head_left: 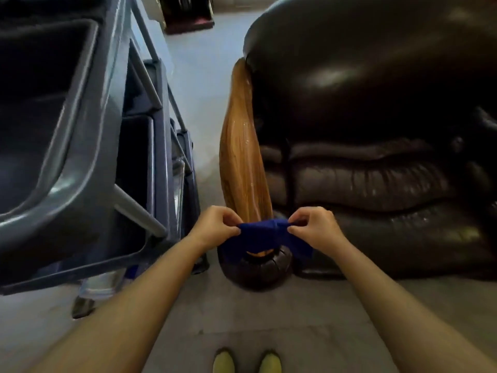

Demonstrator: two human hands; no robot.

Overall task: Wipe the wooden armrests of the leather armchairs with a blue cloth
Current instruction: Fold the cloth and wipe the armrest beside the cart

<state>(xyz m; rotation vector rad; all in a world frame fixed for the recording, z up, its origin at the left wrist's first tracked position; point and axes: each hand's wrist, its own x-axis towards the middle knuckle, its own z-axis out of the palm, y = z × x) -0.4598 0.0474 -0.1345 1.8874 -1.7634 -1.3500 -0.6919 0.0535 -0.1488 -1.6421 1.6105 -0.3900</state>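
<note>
Holding the blue cloth [265, 229] stretched between left hand [215, 226] and right hand [314, 226], fingers of both pinched on its top edge, just above the near end of the wooden armrest [242, 162]. Long axis running straight away from both hands, equally near. Grey cart [80, 184] crowding the armrest's left; leather armchair [376, 130] on its right.

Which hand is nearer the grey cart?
Left. The left hand pinches the blue cloth on the side toward the grey cart, close to its corner. The right hand holds the cloth's other end, over by the leather armchair.
</note>
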